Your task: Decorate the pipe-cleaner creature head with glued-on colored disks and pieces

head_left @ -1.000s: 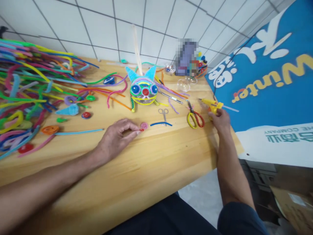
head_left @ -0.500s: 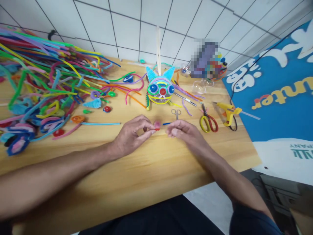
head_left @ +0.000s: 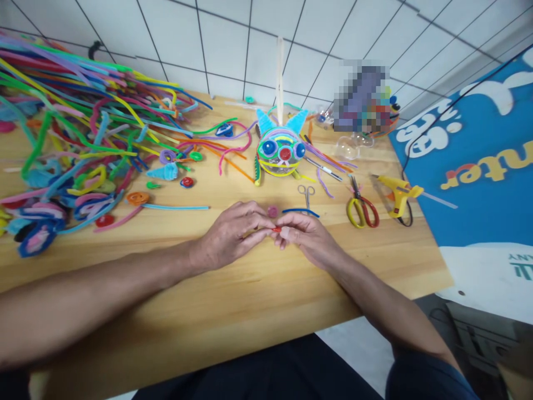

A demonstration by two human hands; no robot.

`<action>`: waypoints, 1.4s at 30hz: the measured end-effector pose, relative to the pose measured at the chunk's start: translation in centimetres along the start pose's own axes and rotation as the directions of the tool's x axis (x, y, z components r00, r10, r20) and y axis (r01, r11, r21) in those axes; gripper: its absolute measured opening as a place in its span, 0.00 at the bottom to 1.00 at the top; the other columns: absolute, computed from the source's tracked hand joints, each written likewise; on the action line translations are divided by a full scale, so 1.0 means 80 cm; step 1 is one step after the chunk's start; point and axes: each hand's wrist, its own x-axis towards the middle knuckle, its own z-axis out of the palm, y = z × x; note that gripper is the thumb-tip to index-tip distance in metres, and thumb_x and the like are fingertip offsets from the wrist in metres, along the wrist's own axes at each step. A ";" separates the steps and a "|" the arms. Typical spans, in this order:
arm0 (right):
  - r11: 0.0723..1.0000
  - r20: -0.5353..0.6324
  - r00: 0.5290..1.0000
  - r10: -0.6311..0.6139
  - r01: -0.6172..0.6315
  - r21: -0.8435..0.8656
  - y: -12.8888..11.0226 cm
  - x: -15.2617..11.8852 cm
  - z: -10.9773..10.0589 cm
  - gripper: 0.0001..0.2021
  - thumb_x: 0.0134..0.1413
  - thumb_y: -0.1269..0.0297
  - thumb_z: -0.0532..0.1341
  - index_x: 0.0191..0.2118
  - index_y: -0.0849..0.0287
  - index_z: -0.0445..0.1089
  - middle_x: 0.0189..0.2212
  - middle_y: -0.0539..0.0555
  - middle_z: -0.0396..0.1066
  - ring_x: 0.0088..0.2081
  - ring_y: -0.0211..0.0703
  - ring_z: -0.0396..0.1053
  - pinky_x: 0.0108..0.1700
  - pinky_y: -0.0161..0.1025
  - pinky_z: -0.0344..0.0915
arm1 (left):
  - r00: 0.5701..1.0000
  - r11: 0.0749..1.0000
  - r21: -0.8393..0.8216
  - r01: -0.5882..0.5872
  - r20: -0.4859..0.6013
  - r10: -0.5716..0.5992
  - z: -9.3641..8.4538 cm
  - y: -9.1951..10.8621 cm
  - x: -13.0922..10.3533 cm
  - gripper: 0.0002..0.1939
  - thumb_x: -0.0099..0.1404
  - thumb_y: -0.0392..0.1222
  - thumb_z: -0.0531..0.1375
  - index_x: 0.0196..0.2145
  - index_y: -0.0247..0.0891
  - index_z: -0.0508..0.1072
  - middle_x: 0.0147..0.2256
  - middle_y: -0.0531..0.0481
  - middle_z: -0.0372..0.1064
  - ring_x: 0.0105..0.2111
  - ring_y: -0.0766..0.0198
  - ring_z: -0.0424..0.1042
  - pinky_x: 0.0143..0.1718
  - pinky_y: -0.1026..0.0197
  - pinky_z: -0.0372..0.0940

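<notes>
A small red piece of pipe cleaner (head_left: 277, 229) is pinched between the fingertips of my left hand (head_left: 235, 233) and my right hand (head_left: 306, 233), which meet over the table. Its exact shape is mostly covered by the fingers. Just beyond the fingertips lies a small pink coil (head_left: 272, 211), with a short dark blue pipe cleaner (head_left: 300, 211) to its right. Farther back stands a round cat-like figure (head_left: 281, 153) with light blue ears, blue eyes and a red nose, a pale loop rising above it.
Heaps of coloured pipe cleaners (head_left: 83, 128) cover the table's left side. Small silver scissors (head_left: 307, 193), red-and-yellow-handled scissors (head_left: 362, 208) and a yellow glue gun (head_left: 398, 194) lie to the right. Clear plastic balls (head_left: 347, 146) sit behind, against the tiled wall (head_left: 225, 44).
My right hand has come left to meet my left hand and now grips the red piece too. The camera view has shifted slightly, and the blue pipe cleaner shows more fully.
</notes>
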 end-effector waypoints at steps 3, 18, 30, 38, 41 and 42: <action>1.000 0.013 1.000 0.005 -0.005 0.000 0.002 0.000 -0.002 0.12 0.54 0.55 0.74 0.40 0.56 0.79 0.31 0.49 0.79 0.31 0.35 0.75 0.34 0.32 0.71 | 1.000 1.000 -0.022 0.001 0.005 -0.001 0.000 0.000 -0.001 0.06 0.72 0.33 0.63 0.46 0.38 0.76 0.40 0.45 0.78 0.42 0.63 0.79 0.42 0.62 0.73; 0.998 -0.025 0.998 -0.054 0.054 -0.014 0.011 -0.002 0.004 0.15 0.54 0.53 0.74 0.40 0.57 0.77 0.29 0.48 0.77 0.28 0.35 0.73 0.33 0.34 0.71 | 1.000 0.998 -0.066 0.022 -0.008 -0.023 -0.002 0.002 0.001 0.06 0.70 0.33 0.65 0.45 0.38 0.78 0.39 0.46 0.80 0.40 0.64 0.80 0.41 0.63 0.73; 0.954 -0.167 0.964 -0.206 0.159 -0.253 0.006 -0.006 0.014 0.17 0.54 0.48 0.72 0.37 0.56 0.73 0.30 0.49 0.75 0.30 0.37 0.72 0.35 0.37 0.70 | 0.958 0.926 -0.249 0.285 0.031 -0.286 0.004 0.005 0.000 0.03 0.70 0.37 0.64 0.40 0.37 0.79 0.33 0.49 0.78 0.32 0.66 0.76 0.35 0.64 0.69; 0.873 -0.176 0.916 -0.360 0.265 -0.409 0.014 -0.006 0.012 0.13 0.61 0.51 0.68 0.36 0.55 0.73 0.29 0.49 0.73 0.31 0.38 0.70 0.37 0.37 0.67 | 0.940 0.899 -0.276 0.339 0.059 -0.336 0.005 0.005 -0.002 0.04 0.70 0.38 0.64 0.40 0.36 0.80 0.34 0.47 0.78 0.32 0.66 0.75 0.34 0.64 0.68; 0.851 -0.163 0.902 -0.399 0.298 -0.433 0.017 -0.007 0.011 0.10 0.62 0.54 0.67 0.37 0.55 0.73 0.30 0.49 0.73 0.32 0.38 0.70 0.37 0.38 0.67 | 0.937 0.893 -0.285 0.348 0.064 -0.344 0.005 0.006 -0.002 0.04 0.70 0.38 0.65 0.40 0.36 0.80 0.35 0.47 0.78 0.33 0.66 0.75 0.35 0.63 0.69; 0.841 -0.161 0.896 -0.414 0.309 -0.443 0.018 -0.007 0.011 0.10 0.63 0.54 0.67 0.38 0.55 0.73 0.30 0.49 0.73 0.32 0.38 0.71 0.38 0.38 0.68 | 0.936 0.893 -0.285 0.349 0.062 -0.346 0.005 0.006 -0.001 0.04 0.70 0.38 0.65 0.40 0.36 0.80 0.34 0.47 0.78 0.32 0.66 0.75 0.35 0.64 0.69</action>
